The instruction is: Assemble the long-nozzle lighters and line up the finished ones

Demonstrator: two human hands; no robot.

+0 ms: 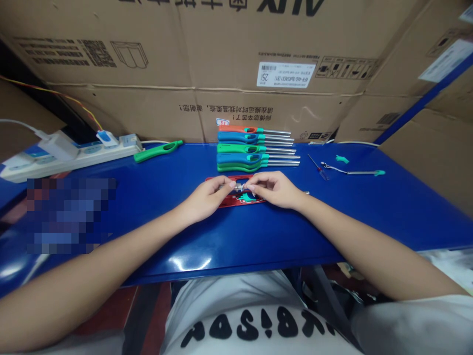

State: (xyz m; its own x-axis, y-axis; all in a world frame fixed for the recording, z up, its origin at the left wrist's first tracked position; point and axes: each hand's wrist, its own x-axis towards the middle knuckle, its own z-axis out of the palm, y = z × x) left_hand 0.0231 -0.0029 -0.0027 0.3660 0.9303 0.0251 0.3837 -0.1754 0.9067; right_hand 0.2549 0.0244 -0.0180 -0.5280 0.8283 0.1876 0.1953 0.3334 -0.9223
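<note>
My left hand [207, 197] and my right hand [275, 188] meet at the middle of the blue table [258, 236]. Both pinch a small clear and metal part [239, 186] between their fingertips. Right under them lies an open red lighter shell [236, 198] with a teal trigger piece [248, 197] in it. Behind the hands lies a neat row of several long-nosed lighters [251, 148] in orange, blue and green, metal tubes pointing right.
A green lighter handle [158, 150] lies at the back left beside a white power strip [74, 153]. At the right lie a small red screwdriver [318, 167], a teal bit [342, 159] and a metal tube with teal tip [354, 172]. Cardboard boxes [236, 69] wall the back.
</note>
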